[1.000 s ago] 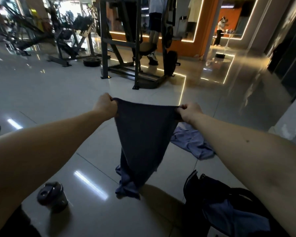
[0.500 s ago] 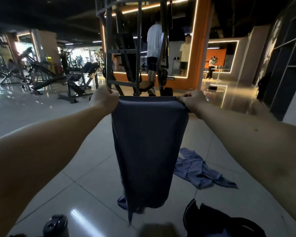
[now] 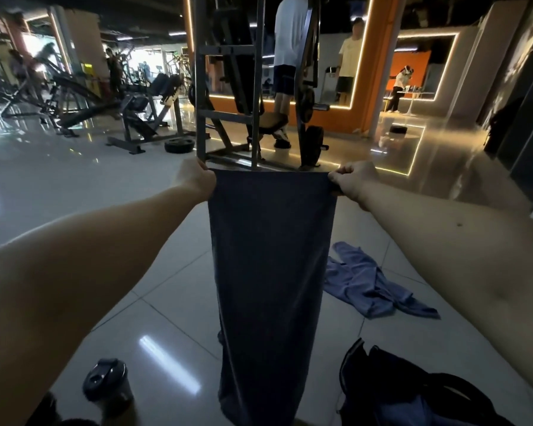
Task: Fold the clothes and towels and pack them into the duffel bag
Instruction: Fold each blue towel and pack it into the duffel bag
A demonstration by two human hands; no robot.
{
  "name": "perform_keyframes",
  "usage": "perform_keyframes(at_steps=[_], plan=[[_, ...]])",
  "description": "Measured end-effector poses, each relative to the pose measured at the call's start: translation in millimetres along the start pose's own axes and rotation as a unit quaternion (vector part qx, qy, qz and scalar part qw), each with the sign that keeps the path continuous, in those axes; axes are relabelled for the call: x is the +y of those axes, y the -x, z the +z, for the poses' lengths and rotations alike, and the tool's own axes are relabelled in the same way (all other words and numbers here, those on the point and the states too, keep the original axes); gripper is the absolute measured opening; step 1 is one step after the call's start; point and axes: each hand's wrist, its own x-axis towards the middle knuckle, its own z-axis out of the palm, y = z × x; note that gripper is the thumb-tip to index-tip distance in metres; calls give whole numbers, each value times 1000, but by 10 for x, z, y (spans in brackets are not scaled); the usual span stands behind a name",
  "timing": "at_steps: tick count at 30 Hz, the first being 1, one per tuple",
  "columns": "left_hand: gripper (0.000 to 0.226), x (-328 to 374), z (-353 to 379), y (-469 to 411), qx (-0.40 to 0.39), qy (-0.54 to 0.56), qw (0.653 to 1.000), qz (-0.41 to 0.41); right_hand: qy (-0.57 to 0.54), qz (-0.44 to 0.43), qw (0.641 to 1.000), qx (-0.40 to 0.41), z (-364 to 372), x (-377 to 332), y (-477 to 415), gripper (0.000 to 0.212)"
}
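Head cam: the dark blue towel [image 3: 271, 272] hangs straight down btwn my two hands, top edge pulled taut and level, at arm's length in front of me. It's a long narrow strip and its bottom end drops to the lower frame edge. Can't tell if it touches the floor [image 3: 154, 287].

Both arms are stretched fwd, nearly straight, converging toward the towel. My left hand [image 3: 194, 181] is at the top left corner with its back toward the cam. The fingers are curled round the corner and grasp the cloth. My right hand [image 3: 354, 184] is at the top right corner, knuckles up, fingers and thumb pinching the edge tight. Neither hand touches anything else.

Other task stuff: a lighter blue garment [image 3: 370, 287] lies crumpled on the tiles, to the right of the towel and below my right forearm, apart from the towel. The black duffel bag [image 3: 413, 392] sits open at lower right, near the towel's lower end, w/ something blue showing inside.

A dark shaker bottle [image 3: 108, 382] stands upright at lower left, under my left arm. A gym rack [image 3: 228, 87] stands beyond the towel.
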Motion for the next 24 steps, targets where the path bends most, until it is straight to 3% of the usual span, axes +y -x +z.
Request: perform_keyframes(at_steps=[9, 15, 17, 20, 24], plan=[[13, 199, -41, -157, 93, 31, 993, 64, -9, -87, 993, 80, 18, -245, -76, 8], [11, 206, -127, 61, 117, 48, 985, 114, -75, -72, 992, 69, -110, -257, 105, 15], [14, 75, -131, 180, 71, 36, 989, 122, -113, -50, 992, 23, -146, -126, 189, 12], [15, -245, -94, 408, -42, 5, 993, 108, -181, 42, 974, -133, -138, 211, 337, 20], [13, -828, 97, 737, -210, -50, 975, 56, -70, 165, 932, -314, -50, 855, 629, 19]])
